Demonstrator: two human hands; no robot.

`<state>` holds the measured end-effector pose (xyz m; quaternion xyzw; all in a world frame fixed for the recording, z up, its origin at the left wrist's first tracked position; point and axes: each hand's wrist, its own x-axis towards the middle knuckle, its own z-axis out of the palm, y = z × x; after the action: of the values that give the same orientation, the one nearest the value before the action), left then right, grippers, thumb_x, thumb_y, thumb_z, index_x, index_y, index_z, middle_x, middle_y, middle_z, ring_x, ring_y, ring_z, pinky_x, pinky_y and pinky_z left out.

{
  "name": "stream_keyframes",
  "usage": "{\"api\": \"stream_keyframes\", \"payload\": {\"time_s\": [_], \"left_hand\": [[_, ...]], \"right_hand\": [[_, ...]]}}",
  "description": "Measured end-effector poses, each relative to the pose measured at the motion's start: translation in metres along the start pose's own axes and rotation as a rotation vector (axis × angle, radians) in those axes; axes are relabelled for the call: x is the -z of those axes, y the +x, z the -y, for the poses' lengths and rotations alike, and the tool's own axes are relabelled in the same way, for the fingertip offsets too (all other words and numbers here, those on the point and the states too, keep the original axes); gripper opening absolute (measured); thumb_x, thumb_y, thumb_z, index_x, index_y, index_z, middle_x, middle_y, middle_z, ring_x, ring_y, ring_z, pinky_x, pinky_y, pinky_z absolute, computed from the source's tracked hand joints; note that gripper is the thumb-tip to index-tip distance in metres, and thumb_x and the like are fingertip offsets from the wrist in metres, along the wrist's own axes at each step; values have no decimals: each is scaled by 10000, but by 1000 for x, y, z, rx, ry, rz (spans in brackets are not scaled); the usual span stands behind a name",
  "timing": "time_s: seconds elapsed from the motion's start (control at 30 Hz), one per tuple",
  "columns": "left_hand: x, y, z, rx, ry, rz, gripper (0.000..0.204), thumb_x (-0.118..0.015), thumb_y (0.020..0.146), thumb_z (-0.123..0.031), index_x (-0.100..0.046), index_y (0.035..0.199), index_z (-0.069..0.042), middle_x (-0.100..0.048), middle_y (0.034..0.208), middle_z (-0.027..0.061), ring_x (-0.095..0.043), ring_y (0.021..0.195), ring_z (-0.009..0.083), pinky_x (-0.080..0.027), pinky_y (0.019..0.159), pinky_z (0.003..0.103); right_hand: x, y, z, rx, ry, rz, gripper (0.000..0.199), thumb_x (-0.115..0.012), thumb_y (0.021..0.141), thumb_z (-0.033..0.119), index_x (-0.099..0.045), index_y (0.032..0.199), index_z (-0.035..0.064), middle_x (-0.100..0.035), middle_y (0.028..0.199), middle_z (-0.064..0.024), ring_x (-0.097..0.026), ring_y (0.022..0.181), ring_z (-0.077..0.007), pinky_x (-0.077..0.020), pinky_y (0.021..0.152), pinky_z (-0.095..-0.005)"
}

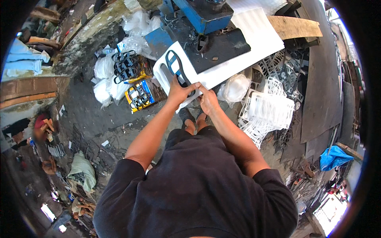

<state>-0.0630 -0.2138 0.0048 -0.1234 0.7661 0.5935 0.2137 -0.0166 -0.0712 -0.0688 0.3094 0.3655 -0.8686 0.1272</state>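
Note:
A long black loop-shaped flat piece [182, 71] is held over the near left corner of a white sheet [222, 75]. My left hand [178, 93] is closed around its lower part, the thumb reaching across toward my other hand. At the loop's lower end, my right hand [208, 101] pinches with thumb and fingers, close against the left thumb. My fingers partly hide the lower end. Something blue shows inside the loop's upper part. Just beyond the sheet's corner lies a black mat [222, 51] under a blue metal machine [210, 18].
Black looped pieces [126, 65] and a yellow-blue box [139, 96] lie at left beside clear plastic bags [104, 67]. To the right are white cut-out sheets [268, 111], a plastic-wrapped bundle [235, 89] and dark leaning sheets [323, 79]. A wooden board [295, 27] juts out behind.

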Motion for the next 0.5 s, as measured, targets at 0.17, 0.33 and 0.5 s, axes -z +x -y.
{"api": "stream_keyframes", "payload": {"time_s": [0.17,0.33,0.5], "left_hand": [[1,7,32,-57,-72,-41,1206,-916,675,-333,-141,1467,142,-502,1330,277,-553,1204,314,-456,1007,363],[19,-8,13,9,-317,65,1050,-859,726,-186,-170,1450,137,-542,1288,252,-575,1167,284,-480,964,364],[55,4,43,82,-444,83,721,-582,729,54,-350,1411,67,-580,1274,183,-606,1128,292,-508,926,361]], "right_hand": [[-2,-2,-5,-63,9,50,365,-677,933,230,-568,1257,103,-633,1172,-8,-581,1073,-172,-424,921,-366],[-11,-2,-14,-73,163,191,402,-679,937,258,-561,1274,72,-633,1205,-23,-584,1112,-181,-440,931,-358],[-29,-4,-6,15,109,67,407,-652,960,269,-545,1280,40,-633,1211,-65,-627,1069,-224,-460,921,-367]]}}
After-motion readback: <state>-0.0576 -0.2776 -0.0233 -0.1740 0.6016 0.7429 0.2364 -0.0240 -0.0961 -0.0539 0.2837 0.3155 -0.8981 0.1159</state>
